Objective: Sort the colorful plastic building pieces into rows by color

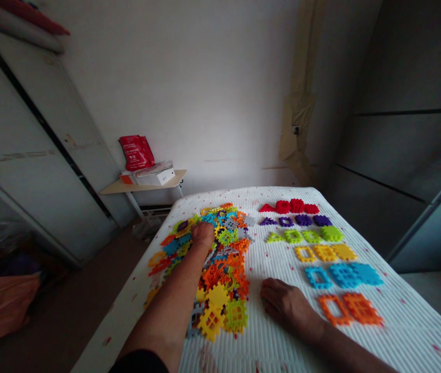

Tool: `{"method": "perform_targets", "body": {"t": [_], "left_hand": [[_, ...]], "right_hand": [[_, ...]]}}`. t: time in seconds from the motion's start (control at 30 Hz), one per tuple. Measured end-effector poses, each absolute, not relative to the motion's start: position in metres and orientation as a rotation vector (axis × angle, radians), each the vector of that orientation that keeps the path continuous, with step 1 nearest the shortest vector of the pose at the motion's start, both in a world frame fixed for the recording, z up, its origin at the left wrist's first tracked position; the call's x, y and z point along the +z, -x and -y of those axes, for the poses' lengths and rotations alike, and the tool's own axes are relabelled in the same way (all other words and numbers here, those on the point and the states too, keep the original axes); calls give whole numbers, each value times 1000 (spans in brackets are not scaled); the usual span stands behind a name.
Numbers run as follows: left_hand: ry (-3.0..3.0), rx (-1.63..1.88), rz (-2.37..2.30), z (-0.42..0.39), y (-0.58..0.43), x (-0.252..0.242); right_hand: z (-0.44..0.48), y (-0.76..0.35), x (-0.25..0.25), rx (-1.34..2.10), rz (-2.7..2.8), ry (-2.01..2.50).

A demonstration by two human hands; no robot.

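Note:
My left hand (pixel 203 234) reaches into the far left part of a heap of toothed plastic building pieces (pixel 218 296). Its fingers point down among the pieces and are hidden, so what they hold does not show. My right hand (pixel 282 304) rests on the white ribbed bed cover (pixel 278 342) with its fingers curled in; nothing shows in it. To its right lie orange pieces, an open square frame (pixel 335 310) and a window piece (pixel 361 309). Blue pieces (pixel 344 274) lie just beyond them.
Further rows sorted by colour run up the right side: yellow (pixel 325 253), lime green (pixel 311 235), purple (pixel 302 220) and red (pixel 290 207). Behind the bed's left corner, a small table (pixel 146 187) bears a white box (pixel 156 176) and a red bag (pixel 135 153). Cabinets flank both sides.

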State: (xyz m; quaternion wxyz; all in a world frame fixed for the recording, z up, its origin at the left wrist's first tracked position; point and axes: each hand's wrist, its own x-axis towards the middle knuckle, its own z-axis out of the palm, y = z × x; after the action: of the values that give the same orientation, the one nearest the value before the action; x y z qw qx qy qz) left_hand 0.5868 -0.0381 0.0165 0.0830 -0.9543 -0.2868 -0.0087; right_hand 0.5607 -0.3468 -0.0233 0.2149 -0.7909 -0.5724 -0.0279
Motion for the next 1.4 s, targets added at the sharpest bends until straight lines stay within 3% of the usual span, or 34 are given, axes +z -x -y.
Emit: {"method": "perform_targets", "body": {"t": [0.57, 1.03, 1.23, 1.4], "left_hand": [[2985, -88, 917, 38, -587, 16], [3492, -584, 1327, 28, -561, 46], [3931, -863, 1282, 68, -518, 44], [4152, -869, 1217, 124, -477, 34]], "right_hand": [[346, -562, -28, -94, 1573, 2197], [347, -562, -27, -81, 1585, 2191], [348, -562, -24, -68, 1593, 2206], [353, -563, -17, -90, 1483, 2105]]}}
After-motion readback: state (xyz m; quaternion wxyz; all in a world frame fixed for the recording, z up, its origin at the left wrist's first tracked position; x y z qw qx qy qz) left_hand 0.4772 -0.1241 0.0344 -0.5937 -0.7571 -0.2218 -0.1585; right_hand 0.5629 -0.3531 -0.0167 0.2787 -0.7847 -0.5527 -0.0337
